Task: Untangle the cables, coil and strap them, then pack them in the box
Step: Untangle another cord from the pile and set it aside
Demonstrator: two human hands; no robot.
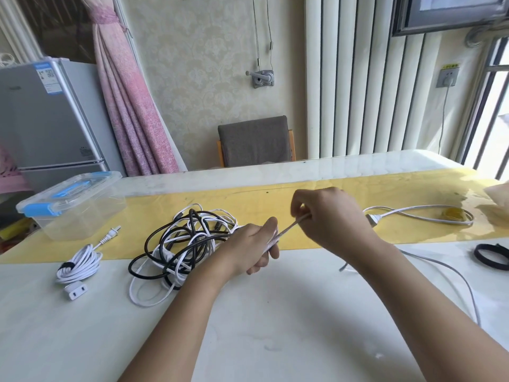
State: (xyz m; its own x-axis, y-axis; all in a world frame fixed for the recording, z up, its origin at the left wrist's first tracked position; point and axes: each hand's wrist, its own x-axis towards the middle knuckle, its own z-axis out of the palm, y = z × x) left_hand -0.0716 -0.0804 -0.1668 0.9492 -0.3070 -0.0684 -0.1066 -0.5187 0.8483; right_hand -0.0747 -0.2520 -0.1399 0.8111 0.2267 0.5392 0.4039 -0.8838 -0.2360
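I am in the untangling step. Both of my hands are busy on one white cable (pixel 291 226). My left hand (pixel 254 245) has its fingers curled round the cable, and my right hand (pixel 332 216) pinches it a little further along, so a short piece is stretched tight between them. Just to the left of my left hand lies the tangle (pixel 187 244) of black and white cables, touching the edge of the yellow runner (pixel 248 199).

I judge that the task is about one part done. One white coiled cable (pixel 80 262) lies already strapped near the left side, and the clear box (pixel 82 219) with blue latches stands closed behind it, not yet used.

For the next move, I think I must draw this cable out of the tangle slowly and follow where it crosses the black loops, or the knot may become tighter. After that it needs coiling, and a black strap (pixel 493 256) waits at the right edge. Another white cable with a plug (pixel 371 218) lies apart on the runner.

The tabletop (pixel 275 326) is white and smooth. Behind it I see a grey chair (pixel 256 142), a pink curtain (pixel 126 106), a silver fridge (pixel 41 119) and a tall white radiator (pixel 358 78).
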